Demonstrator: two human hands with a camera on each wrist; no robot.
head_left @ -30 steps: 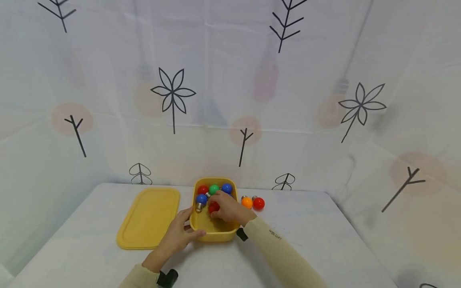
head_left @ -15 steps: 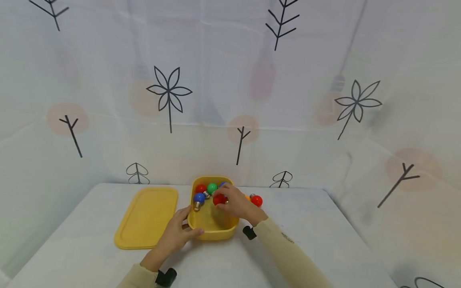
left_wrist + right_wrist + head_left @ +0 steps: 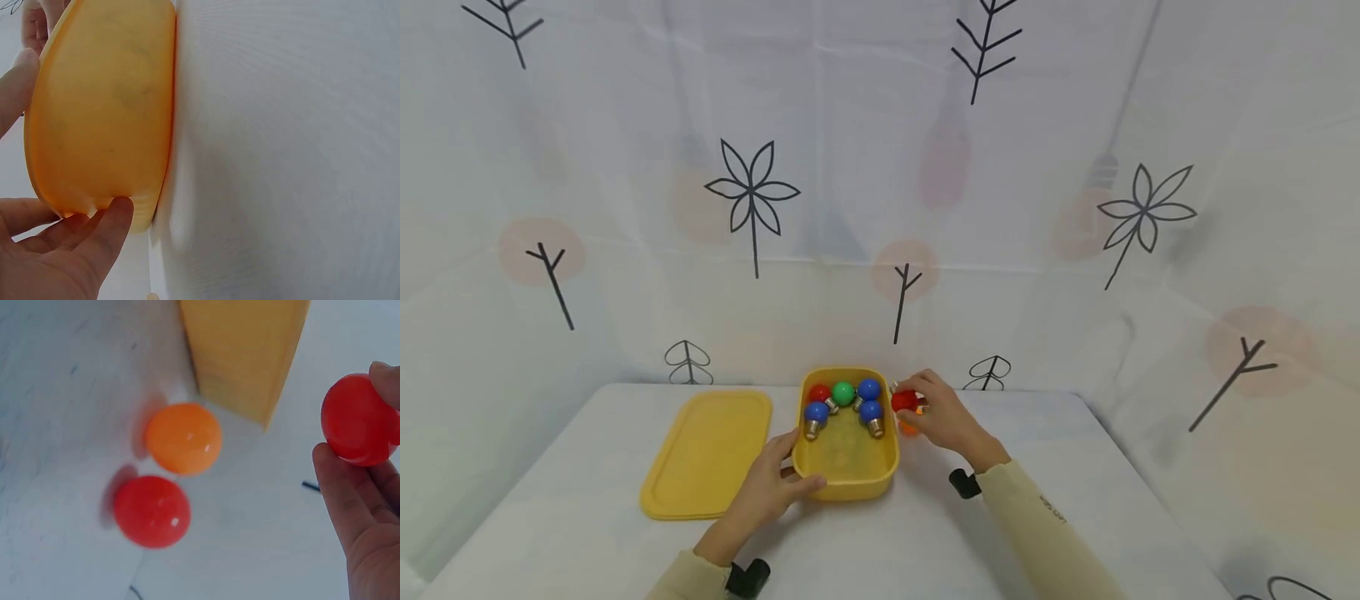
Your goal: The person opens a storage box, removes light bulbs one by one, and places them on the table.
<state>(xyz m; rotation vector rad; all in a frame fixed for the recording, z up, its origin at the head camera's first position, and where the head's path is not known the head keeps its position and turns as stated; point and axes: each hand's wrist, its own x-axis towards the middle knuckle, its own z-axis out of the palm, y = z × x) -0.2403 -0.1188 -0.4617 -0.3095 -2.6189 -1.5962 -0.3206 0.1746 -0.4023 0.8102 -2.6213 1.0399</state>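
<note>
In the head view my left hand (image 3: pixel 767 483) grips the near left corner of a yellow plastic box (image 3: pixel 852 490), thumb at the front, fingers along the side. The left wrist view has those fingertips (image 3: pixel 122 209) against the box wall (image 3: pixel 106 106). My right hand (image 3: pixel 946 418) is just outside the box's right side and pinches a red light bulb (image 3: pixel 903 401) between thumb and fingers. A further bit of red shows beside it at the right wrist view's edge. Below the held bulb an orange bulb (image 3: pixel 908 424) is partly hidden by the fingers.
Inside the box are a red bulb (image 3: pixel 819 393), a green bulb (image 3: pixel 844 393) and three blue bulbs (image 3: pixel 869 389). Another red bulb (image 3: pixel 152 511) lies next to the orange one on the white table. A yellow lid (image 3: pixel 707 454) lies left of the box; a patterned cloth hangs behind.
My right hand has lifted the red bulb from inside the box and carried it right, over the rim, near the bulbs on the table. My left hand keeps its grip on the box.
</note>
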